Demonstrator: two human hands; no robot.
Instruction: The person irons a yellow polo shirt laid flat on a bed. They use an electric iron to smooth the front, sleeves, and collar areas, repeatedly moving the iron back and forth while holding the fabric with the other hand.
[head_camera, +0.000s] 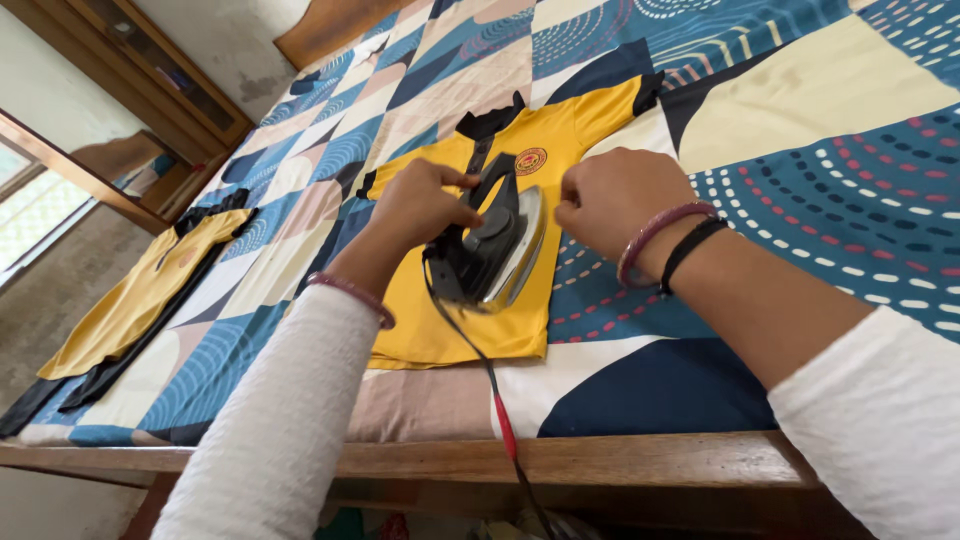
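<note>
A yellow shirt (440, 330) with a black collar lies flat on a patterned bedsheet (800, 200). A black iron (490, 245) stands tilted on the middle of the shirt, its metal soleplate facing right. My left hand (415, 208) is just left of the iron's handle, fingers pinched together on the shirt fabric. My right hand (610, 200) is closed at the shirt's right edge, right of the iron, and seems to pinch the cloth there. The iron's cord (505, 425), black with a red section, runs down over the bed's front edge.
A second yellow and black garment (140, 295) lies on the sheet at the left. The wooden bed frame (620, 460) runs along the front. A wooden cabinet (160, 70) and a window (30, 205) stand at the far left.
</note>
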